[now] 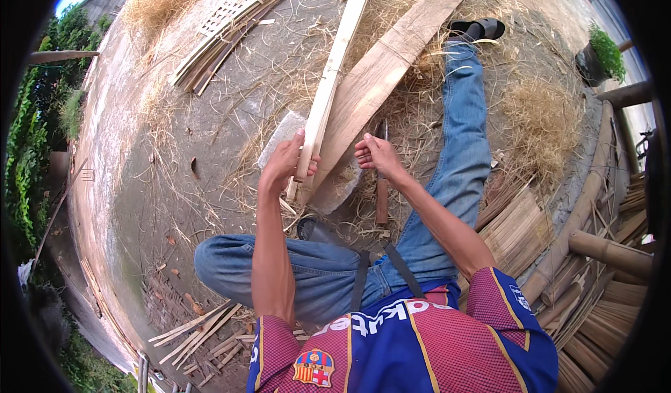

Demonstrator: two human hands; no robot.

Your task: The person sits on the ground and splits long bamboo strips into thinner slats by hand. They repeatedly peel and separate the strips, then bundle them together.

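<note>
My left hand (283,161) is closed round the near end of a long bundle of pale split bamboo strips (326,98), which slants away up the view. Right of the strips, my right hand (377,156) is held with its fingers curled in; whether something thin is in them is hidden. A knife with a brown wooden handle (381,201) lies beneath the right hand, partly covered by it. Under the strips, a wide wooden plank (391,57) slopes down to a pale stone block (335,190) between my legs.
Curly shavings (538,127) heap up on the right and at the far left. More bamboo strips (217,54) with a woven lattice (229,10) lie at upper left. Split pieces (517,222) are stacked right of my leg, near bamboo poles (611,252). Cut sticks (199,333) lie lower left.
</note>
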